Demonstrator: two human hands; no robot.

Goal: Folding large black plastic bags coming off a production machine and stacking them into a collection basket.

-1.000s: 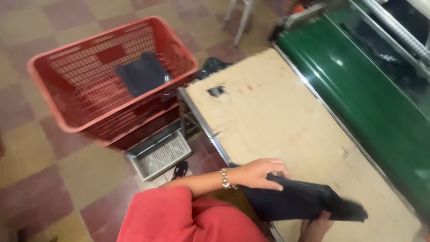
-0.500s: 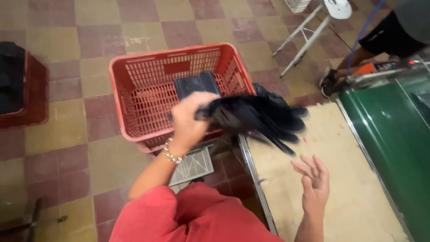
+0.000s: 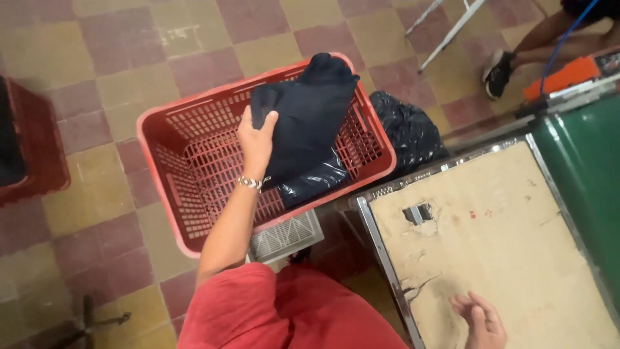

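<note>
A dark folded garment (image 3: pixel 309 116) is clasped at its near edge by the left hand (image 3: pixel 256 139), its grip closed on the cloth, and held over the red crate (image 3: pixel 187 161). The right hand (image 3: pixel 481 320) is spread open, holding nothing, above the worn table (image 3: pixel 491 245).

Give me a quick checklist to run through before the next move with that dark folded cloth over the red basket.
1. Left hand has the dark folded garment in its fingers: ok.
2. Garment is over the red basket, inside its rim: ok.
3. Room in the basket: ok; one dark bagged item lies on the bottom, the rest is bare mesh.
4. Garment holds its fold: cannot tell, its far end is bunched.
5. Right hand is free, open above the worn tabletop: ok.
6. Black bag beside the basket is outside the rim: ok.
</note>
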